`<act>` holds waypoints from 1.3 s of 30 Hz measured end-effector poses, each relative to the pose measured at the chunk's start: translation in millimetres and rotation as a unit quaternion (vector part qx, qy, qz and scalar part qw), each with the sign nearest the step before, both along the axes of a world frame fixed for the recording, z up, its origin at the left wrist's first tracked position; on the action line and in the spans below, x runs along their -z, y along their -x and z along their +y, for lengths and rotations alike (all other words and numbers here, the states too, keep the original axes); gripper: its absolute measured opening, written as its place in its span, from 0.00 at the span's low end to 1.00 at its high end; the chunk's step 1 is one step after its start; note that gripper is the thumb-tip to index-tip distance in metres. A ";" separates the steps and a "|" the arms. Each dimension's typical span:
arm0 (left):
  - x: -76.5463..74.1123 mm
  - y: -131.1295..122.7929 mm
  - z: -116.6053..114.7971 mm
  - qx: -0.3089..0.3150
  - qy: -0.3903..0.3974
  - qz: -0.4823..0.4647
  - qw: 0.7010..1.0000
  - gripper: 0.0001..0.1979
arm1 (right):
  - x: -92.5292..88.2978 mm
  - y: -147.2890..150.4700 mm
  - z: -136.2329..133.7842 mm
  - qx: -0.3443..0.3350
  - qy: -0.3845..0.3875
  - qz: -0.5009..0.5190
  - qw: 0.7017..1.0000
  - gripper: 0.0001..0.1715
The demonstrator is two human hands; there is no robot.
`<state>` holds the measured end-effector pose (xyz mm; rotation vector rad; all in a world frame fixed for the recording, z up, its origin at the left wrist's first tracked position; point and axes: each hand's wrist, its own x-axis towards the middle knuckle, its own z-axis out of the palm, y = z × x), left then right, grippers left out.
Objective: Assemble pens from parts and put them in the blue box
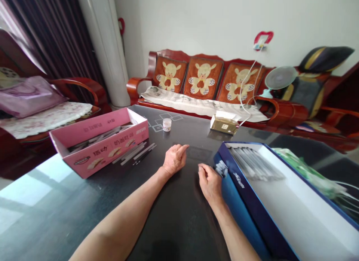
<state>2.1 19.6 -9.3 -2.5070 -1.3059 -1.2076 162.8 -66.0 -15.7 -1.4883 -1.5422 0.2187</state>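
Observation:
My left hand [174,159] rests on the dark glossy table [174,216], fingers curled loosely, index pointing right. My right hand [209,182] lies just right of it, fingers bent in beside the near corner of a blue box [246,201]; I cannot make out anything in it. The blue box has a white inside and holds several thin grey sticks [254,161]. A pink open carton [101,139] stands to the left with more sticks inside, and a few grey sticks [137,152] lie on the table next to it.
A small white jar [167,124] and a tissue pack [224,123] sit further back on the table. Green packets [305,171] lie right of the blue box. A red wooden sofa [202,81], a chair at left and a fan [280,78] stand beyond.

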 end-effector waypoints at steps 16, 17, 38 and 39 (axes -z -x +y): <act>-52.7 64.7 31.0 -0.262 0.242 0.177 0.917 0.17 | 4.8 -6.3 5.0 0.014 0.030 0.053 0.998 0.18; -57.7 75.1 34.3 -0.270 0.253 0.190 0.909 0.17 | 4.4 -6.4 4.9 0.013 0.028 0.051 0.998 0.17; -72.3 109.2 33.9 -0.289 0.330 0.275 0.855 0.16 | 5.4 -4.5 4.6 -0.004 0.000 0.040 0.999 0.15; -74.6 105.9 33.2 -0.286 0.318 0.257 0.867 0.16 | 6.3 -4.7 4.7 -0.005 -0.003 0.040 0.999 0.15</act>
